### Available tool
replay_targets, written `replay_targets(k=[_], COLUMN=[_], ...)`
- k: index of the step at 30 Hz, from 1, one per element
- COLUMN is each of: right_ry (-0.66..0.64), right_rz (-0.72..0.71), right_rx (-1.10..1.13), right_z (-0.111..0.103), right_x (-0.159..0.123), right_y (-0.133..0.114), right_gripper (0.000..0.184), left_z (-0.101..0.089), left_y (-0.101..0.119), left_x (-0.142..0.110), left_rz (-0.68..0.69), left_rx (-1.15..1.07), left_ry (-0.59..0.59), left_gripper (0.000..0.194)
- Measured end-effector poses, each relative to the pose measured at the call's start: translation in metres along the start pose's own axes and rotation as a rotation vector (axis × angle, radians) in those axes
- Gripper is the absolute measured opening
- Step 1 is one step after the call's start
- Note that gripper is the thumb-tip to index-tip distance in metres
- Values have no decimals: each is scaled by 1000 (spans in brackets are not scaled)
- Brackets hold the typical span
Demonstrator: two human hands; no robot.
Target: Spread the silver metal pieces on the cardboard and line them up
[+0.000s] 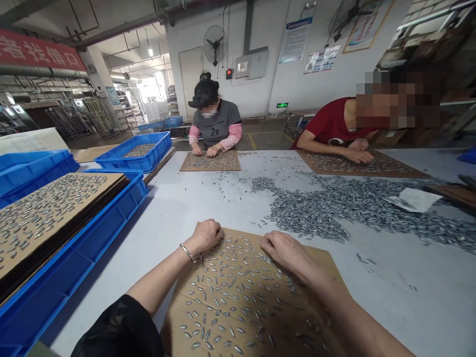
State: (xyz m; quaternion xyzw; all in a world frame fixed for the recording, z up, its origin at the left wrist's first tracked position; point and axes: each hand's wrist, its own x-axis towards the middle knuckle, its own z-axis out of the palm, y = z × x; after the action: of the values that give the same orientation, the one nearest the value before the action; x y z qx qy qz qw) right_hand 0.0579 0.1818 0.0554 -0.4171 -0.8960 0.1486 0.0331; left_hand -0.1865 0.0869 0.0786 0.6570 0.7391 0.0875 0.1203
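A brown cardboard sheet (pixel 323 257) lies on the table in front of me, with many small, silvery spindle-shaped metal pieces (pixel 204 318) spread over it. My left hand (pixel 208 235) rests at the sheet's far left corner, its fingers curled and pressed together. Near the middle of the far edge is my right hand (pixel 282 249), also with bent, closed fingers. Whatever either hand may pinch is too small or hidden to make out. A big heap of the same metal pieces (pixel 308 208) lies just beyond the sheet to the right.
On the left, a blue crate (pixel 107 250) holds stacked cardboard sheets (pixel 55 206) covered with pieces. Another blue crate (pixel 156 151) stands behind it. Two people (pixel 215 119) work at cardboard sheets across the white table (pixel 178 198). White paper (pixel 416 199) lies on the heap.
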Motion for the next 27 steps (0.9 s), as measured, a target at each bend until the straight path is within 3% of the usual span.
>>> replay_targets(k=[5,9,16,22,27], right_ry=[-44,-70,-9,-56,-34], right_rz=[-32,29,74,73,26], right_rx=[-24,-37,-38,-70,-42], right_z=[11,19,17,12,12], right_x=[7,19,32,20,7], right_y=[-3,-15,-18,-13,-8], right_gripper=[22,24,28,29,27], left_z=[3,11,19,37,41], left_y=[3,11,35,54,57], left_x=[6,12,23,38,42], left_rz=[-3,23,115,222,271], left_rx=[13,14,72,151,222], left_ry=[-7,-26,-44,-96,-138], left_gripper=[22,26,29,25,23])
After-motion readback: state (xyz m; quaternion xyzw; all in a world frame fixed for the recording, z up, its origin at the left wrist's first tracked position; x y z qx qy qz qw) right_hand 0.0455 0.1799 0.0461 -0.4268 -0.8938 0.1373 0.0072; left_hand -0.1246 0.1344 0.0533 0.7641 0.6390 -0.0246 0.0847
